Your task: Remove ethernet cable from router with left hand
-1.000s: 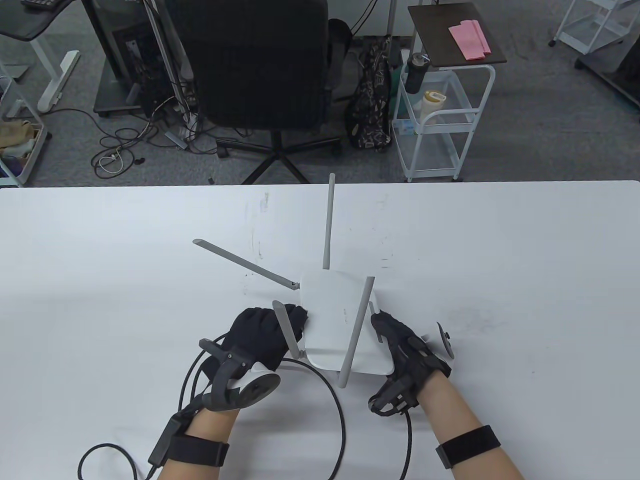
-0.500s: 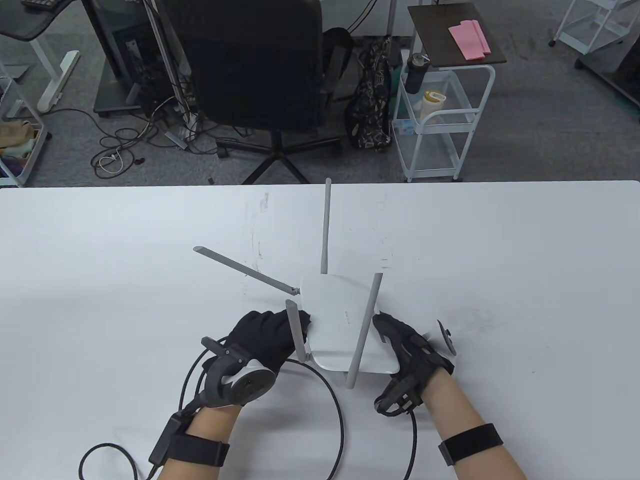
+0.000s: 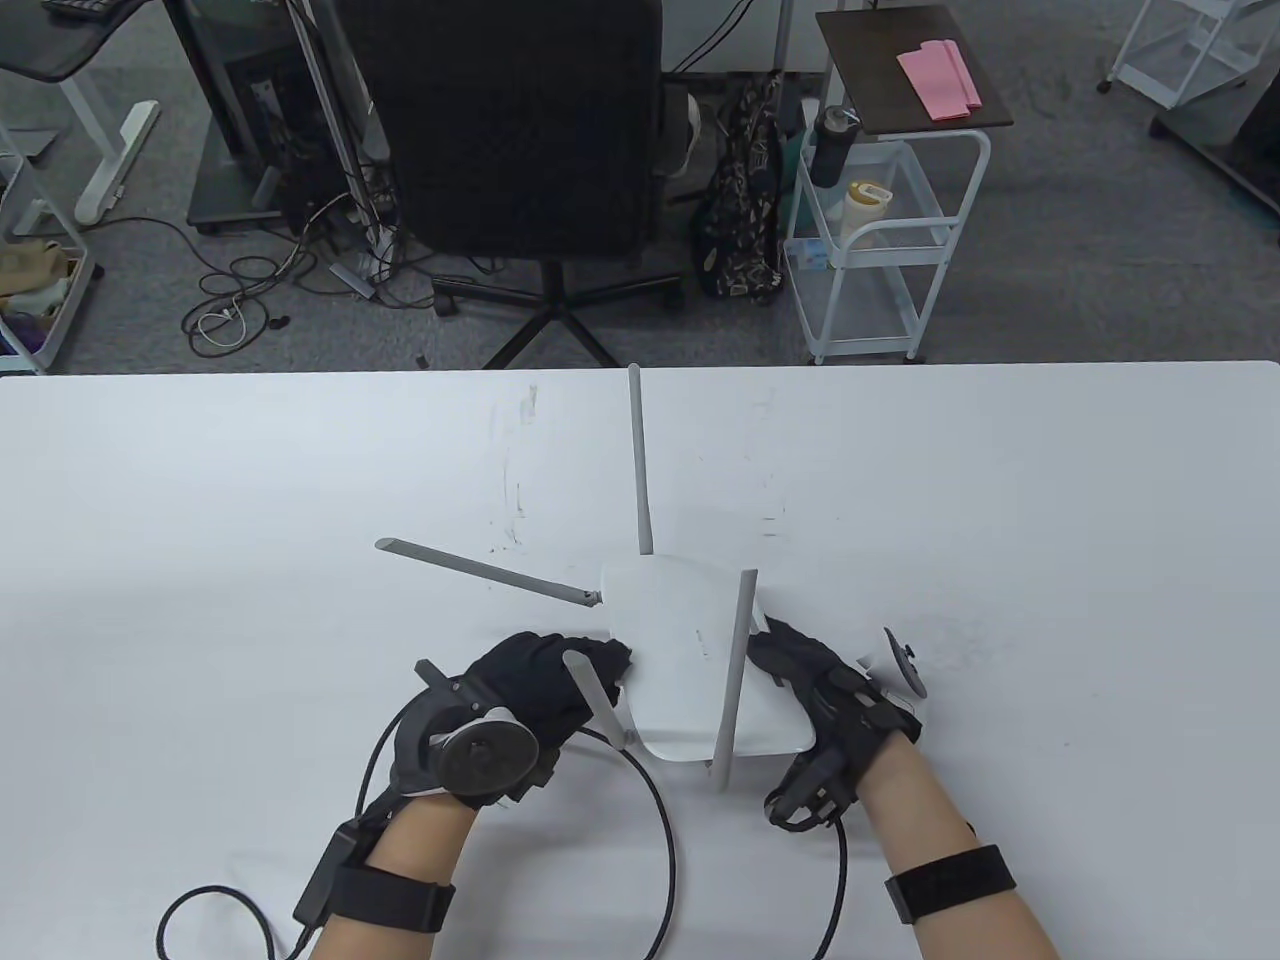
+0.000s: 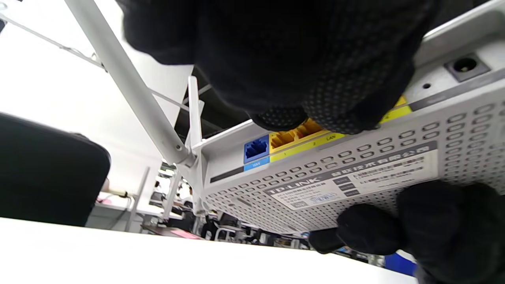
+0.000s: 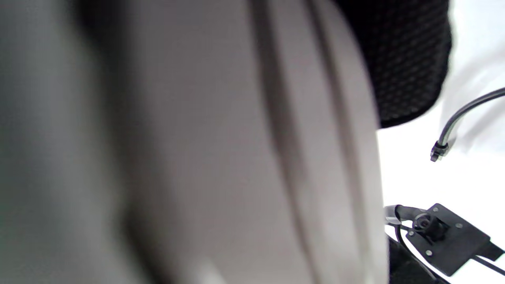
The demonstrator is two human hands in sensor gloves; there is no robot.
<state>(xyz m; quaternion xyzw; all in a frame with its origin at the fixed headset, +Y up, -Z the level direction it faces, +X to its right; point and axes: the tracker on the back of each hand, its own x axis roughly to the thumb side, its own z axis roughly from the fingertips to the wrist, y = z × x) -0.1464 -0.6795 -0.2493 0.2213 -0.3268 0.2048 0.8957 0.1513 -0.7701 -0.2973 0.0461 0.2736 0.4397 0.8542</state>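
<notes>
The white router with several grey antennas is held tilted off the table between both hands. My left hand is at its near-left edge. In the left wrist view its fingertips close over the yellow LAN ports, beside the empty blue WAN port. The black ethernet cable loops from under my left hand towards the table's front edge; its plug is hidden by the fingers. My right hand grips the router's right side, with fingers under its labelled underside.
The white table stretches to its far edge behind the router. A thin black glove lead curls at the front left. Beyond the table stand a black office chair and a white cart. The right wrist view is mostly blurred router shell.
The router has tipped and turned a little clockwise, its antennas swinging left. My left hand has rolled so its tracker faces up. My right hand has shifted slightly right with the router.
</notes>
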